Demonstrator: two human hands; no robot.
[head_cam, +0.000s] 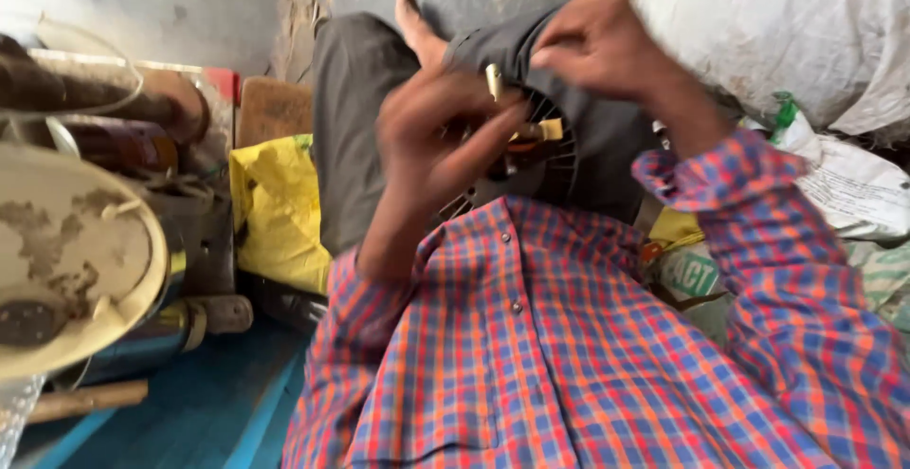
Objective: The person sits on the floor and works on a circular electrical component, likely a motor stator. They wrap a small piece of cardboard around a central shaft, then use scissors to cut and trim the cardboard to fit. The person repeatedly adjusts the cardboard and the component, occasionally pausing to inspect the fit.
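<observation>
Head view, looking down the person's lap. Left hand (pixel 441 137) — blurred, fingers curled over the round metal fan guard (pixel 540 161) resting on the grey-trousered lap; whether it pinches anything cannot be told. Right hand (pixel 602 47) — fingertips pressed together just above the guard's upper edge, beside a small pale peg (pixel 494 81) standing upright between the two hands. A yellow bag (pixel 280 208) lies left of the thigh; a white woven sack (pixel 787 33) sits at upper right.
</observation>
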